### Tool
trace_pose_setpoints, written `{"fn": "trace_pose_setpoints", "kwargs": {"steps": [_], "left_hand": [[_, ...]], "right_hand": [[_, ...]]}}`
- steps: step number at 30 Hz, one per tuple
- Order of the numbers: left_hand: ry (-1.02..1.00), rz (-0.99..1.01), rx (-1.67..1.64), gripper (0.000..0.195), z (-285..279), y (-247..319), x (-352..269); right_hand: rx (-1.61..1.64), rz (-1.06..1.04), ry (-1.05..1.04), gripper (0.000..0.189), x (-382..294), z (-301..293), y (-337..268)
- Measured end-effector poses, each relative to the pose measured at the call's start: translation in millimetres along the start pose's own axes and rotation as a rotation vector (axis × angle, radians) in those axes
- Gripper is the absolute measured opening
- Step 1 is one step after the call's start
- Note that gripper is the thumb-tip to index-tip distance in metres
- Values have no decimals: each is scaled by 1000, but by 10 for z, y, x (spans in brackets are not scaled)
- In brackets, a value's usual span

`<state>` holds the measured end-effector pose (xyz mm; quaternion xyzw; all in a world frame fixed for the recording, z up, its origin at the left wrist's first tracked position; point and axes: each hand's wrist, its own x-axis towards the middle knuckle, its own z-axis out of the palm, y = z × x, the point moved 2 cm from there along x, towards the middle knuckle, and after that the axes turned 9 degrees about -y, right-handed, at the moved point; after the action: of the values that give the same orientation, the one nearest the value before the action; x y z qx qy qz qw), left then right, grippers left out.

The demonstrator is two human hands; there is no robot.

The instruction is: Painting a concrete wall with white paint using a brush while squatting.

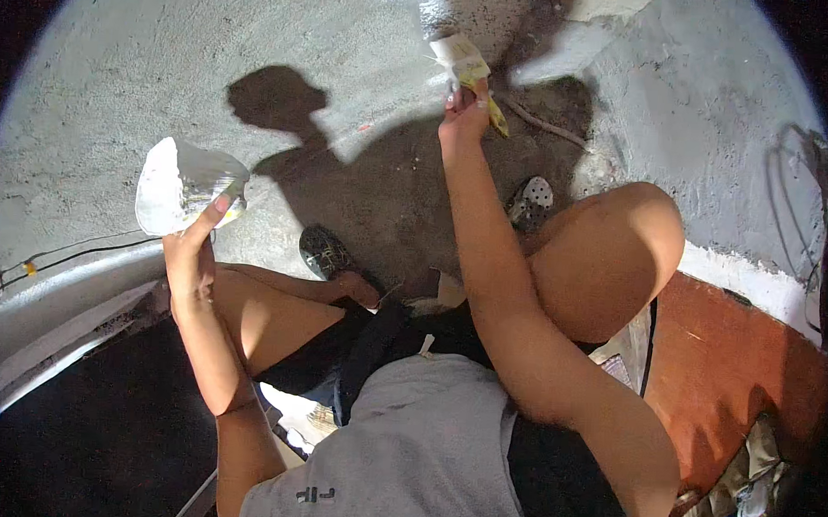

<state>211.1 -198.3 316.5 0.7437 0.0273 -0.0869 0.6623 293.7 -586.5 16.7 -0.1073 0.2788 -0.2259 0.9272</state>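
Note:
My left hand [194,249] grips a cut-open plastic container [157,188] by its rim, thumb on the inner side. White paint coats part of its inside. Farther up and to the right, my right hand [467,117] is closed around a flat paintbrush [498,116] with a yellow handle. The brush head, whitish from paint, points up and left, close to the grey cement wall [367,55]. Whether the bristles touch that surface, I cannot tell. Some fingertips of my right hand carry white paint.
My bent legs and clogs [533,198] are below my hands. A thin stick or hose [544,125] lies beyond the right hand. A dark cable [74,261] runs along the left wall. At right stand a reddish-brown panel [735,356] and hanging wires [780,198]. Packets [730,487] lie lower right.

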Motion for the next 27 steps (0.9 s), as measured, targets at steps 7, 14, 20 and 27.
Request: {"fn": "trace_pose_setpoints", "kwargs": {"steps": [7, 14, 20, 27], "left_hand": [[-5, -30, -11, 85, 118, 69, -22], [-12, 26, -28, 89, 90, 47, 14], [-18, 38, -3, 93, 12, 57, -26], [-10, 82, 33, 75, 161, 85, -43]], "right_hand": [[-36, -7, -164, 19, -156, 287, -118], [97, -48, -301, 32, -230, 960, -397], [217, -32, -481, 35, -123, 796, -565], [-213, -160, 198, 28, -178, 206, -139]]}}
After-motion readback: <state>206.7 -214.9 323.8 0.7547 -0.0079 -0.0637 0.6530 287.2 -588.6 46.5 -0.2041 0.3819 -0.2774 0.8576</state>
